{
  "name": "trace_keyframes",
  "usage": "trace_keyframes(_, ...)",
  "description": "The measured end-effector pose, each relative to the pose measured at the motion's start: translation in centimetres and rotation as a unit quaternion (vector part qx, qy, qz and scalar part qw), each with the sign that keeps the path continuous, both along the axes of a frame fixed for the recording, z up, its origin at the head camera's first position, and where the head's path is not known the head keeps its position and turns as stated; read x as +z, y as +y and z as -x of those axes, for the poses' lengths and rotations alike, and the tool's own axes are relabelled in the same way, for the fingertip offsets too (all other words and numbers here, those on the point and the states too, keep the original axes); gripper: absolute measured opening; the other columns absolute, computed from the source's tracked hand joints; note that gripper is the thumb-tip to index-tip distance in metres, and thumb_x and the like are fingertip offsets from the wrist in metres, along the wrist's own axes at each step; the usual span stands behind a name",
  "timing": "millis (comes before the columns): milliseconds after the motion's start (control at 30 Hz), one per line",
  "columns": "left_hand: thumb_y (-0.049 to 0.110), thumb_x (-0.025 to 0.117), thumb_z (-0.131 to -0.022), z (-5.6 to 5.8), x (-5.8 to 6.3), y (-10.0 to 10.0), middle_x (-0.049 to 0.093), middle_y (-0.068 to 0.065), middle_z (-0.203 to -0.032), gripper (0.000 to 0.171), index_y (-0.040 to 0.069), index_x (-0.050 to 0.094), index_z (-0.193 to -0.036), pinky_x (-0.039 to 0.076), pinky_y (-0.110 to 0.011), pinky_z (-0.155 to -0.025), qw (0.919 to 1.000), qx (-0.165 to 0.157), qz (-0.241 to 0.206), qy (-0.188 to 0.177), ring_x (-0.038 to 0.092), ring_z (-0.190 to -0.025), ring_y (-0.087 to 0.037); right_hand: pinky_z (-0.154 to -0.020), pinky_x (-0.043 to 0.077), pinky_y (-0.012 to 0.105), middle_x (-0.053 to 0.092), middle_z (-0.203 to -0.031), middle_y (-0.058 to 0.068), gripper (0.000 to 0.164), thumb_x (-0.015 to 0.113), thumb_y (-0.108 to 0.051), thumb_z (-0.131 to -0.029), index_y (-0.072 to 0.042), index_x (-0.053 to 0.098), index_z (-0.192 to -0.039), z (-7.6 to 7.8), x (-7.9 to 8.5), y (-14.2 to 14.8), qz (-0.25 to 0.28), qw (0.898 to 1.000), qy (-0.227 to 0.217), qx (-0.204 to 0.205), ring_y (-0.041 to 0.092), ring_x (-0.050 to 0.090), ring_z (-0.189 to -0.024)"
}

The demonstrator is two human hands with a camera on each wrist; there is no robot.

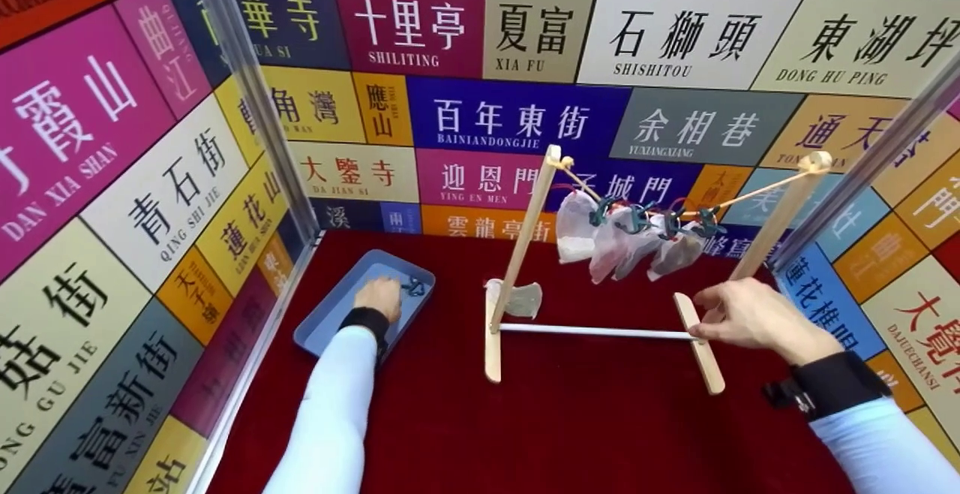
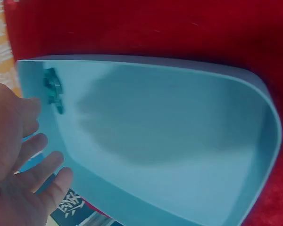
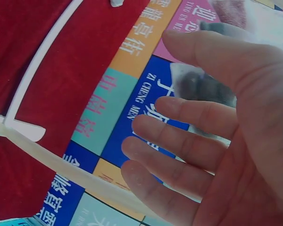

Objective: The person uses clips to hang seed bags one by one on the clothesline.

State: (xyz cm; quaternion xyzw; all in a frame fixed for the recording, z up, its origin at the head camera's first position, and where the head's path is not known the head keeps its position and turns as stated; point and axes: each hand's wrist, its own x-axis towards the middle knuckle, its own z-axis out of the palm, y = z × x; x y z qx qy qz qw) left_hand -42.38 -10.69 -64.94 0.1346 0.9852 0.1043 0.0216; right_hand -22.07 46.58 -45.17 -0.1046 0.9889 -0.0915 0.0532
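Observation:
My left hand (image 1: 381,297) is over the blue tray (image 1: 322,332), its fingers loosely bent with nothing in them. Close to the fingertips, at the tray's far end, lies a small dark green clip (image 2: 53,89). On the other side, my right hand (image 1: 761,317) hovers by the right foot of a wooden stand (image 1: 517,246), fingers relaxed and holding nothing. From the string (image 1: 765,191) between the stand's posts hang several small translucent bags (image 1: 576,235), with green clips (image 1: 637,220) at their tops. Another pale bag (image 1: 523,300) is down by the left post.
A white rod (image 1: 596,330) joins the stand's two wooden feet. Dark red cloth (image 1: 585,426) covers the table. Panels with colourful place-name signs (image 1: 510,115) rise behind and at both sides, with metal posts (image 1: 259,96) in the corners.

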Motion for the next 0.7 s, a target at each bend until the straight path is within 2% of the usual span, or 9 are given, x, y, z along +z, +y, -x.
trace_keyframes(33,0.005,0.075,-0.095,-0.4,0.6,0.1,0.078,-0.024,-0.125,0.023,-0.003,0.079,-0.116,0.066,-0.066,-0.095,0.9998,-0.001,0.005,-0.018,0.077,-0.115,-0.050,-0.082,0.065,0.054,0.087,-0.091,-0.005,0.050,0.092,-0.040,-0.089,-0.003,0.082,-0.120,-0.1,-0.2,0.0,-0.002,1.000,-0.001,0.003,0.025,0.082,-0.091)
trace_keyframes(133,0.002,0.073,-0.096,-0.5,0.2,0.3,0.076,-0.023,-0.135,0.028,-0.002,0.079,-0.123,0.066,-0.068,-0.094,0.9992,-0.023,0.021,-0.024,0.076,-0.118,-0.052,-0.084,0.065,0.052,0.085,-0.090,-0.008,0.045,0.092,-0.039,-0.089,-0.004,0.083,-0.115,-0.3,-0.8,0.2,-0.003,1.000,-0.008,0.012,0.024,0.080,-0.092)
trace_keyframes(200,0.004,0.072,-0.095,0.6,-2.5,0.2,0.075,-0.020,-0.139,0.031,0.001,0.078,-0.126,0.066,-0.069,-0.092,0.9980,-0.049,0.039,0.006,0.076,-0.117,-0.052,-0.085,0.065,0.052,0.085,-0.090,-0.007,0.044,0.093,-0.039,-0.088,-0.004,0.083,-0.114,-0.5,-1.2,0.3,-0.006,1.000,-0.011,0.014,0.027,0.080,-0.094)
trace_keyframes(300,0.004,0.075,-0.095,0.9,-3.4,0.4,0.070,-0.022,-0.149,0.040,0.003,0.075,-0.135,0.065,-0.070,-0.095,0.9958,-0.079,0.047,-0.003,0.074,-0.119,-0.054,-0.083,0.064,0.050,0.085,-0.091,-0.005,0.044,0.094,-0.040,-0.087,-0.006,0.083,-0.112,-0.8,-1.7,0.3,-0.009,1.000,-0.020,0.012,0.027,0.079,-0.094)
trace_keyframes(367,0.003,0.076,-0.095,0.7,-3.1,0.6,0.065,-0.027,-0.154,0.049,0.002,0.070,-0.144,0.063,-0.070,-0.100,0.9942,-0.096,0.043,-0.022,0.072,-0.124,-0.057,-0.079,0.062,0.045,0.084,-0.091,-0.005,0.040,0.094,-0.041,-0.087,-0.009,0.083,-0.108,-0.8,-2.0,0.2,-0.012,1.000,-0.025,0.009,0.024,0.077,-0.090)
trace_keyframes(433,0.000,0.077,-0.096,-0.7,-0.6,1.1,0.057,-0.033,-0.162,0.059,0.000,0.063,-0.154,0.059,-0.069,-0.111,0.9916,-0.098,0.038,-0.076,0.066,-0.135,-0.060,-0.076,0.059,0.041,0.083,-0.092,-0.004,0.035,0.094,-0.042,-0.087,-0.014,0.083,-0.103,-0.8,-2.1,0.0,-0.014,0.999,-0.034,0.006,0.020,0.073,-0.087)
trace_keyframes(533,0.001,0.076,-0.098,-1.8,0.6,1.3,0.052,-0.035,-0.166,0.066,0.001,0.056,-0.161,0.055,-0.066,-0.118,0.9884,-0.100,0.049,-0.104,0.060,-0.145,-0.059,-0.075,0.058,0.039,0.083,-0.094,-0.003,0.033,0.094,-0.043,-0.086,-0.017,0.082,-0.101,-0.8,-2.1,-0.1,-0.021,0.999,-0.042,0.002,0.017,0.071,-0.086)
trace_keyframes(633,0.003,0.075,-0.100,-2.4,1.1,1.4,0.054,-0.032,-0.165,0.061,0.004,0.059,-0.159,0.054,-0.065,-0.120,0.9866,-0.095,0.066,-0.115,0.058,-0.147,-0.057,-0.076,0.059,0.041,0.082,-0.095,-0.002,0.034,0.094,-0.044,-0.086,-0.017,0.083,-0.103,-0.8,-2.1,-0.1,-0.027,0.999,-0.047,0.000,0.019,0.072,-0.087)
trace_keyframes(700,0.005,0.078,-0.098,-2.3,1.1,1.6,0.059,-0.031,-0.160,0.054,0.004,0.065,-0.151,0.056,-0.066,-0.117,0.9868,-0.087,0.074,-0.114,0.061,-0.144,-0.056,-0.077,0.061,0.044,0.083,-0.097,0.000,0.036,0.094,-0.044,-0.087,-0.015,0.084,-0.106,-0.9,-2.2,0.0,-0.027,0.998,-0.053,-0.002,0.021,0.073,-0.089)
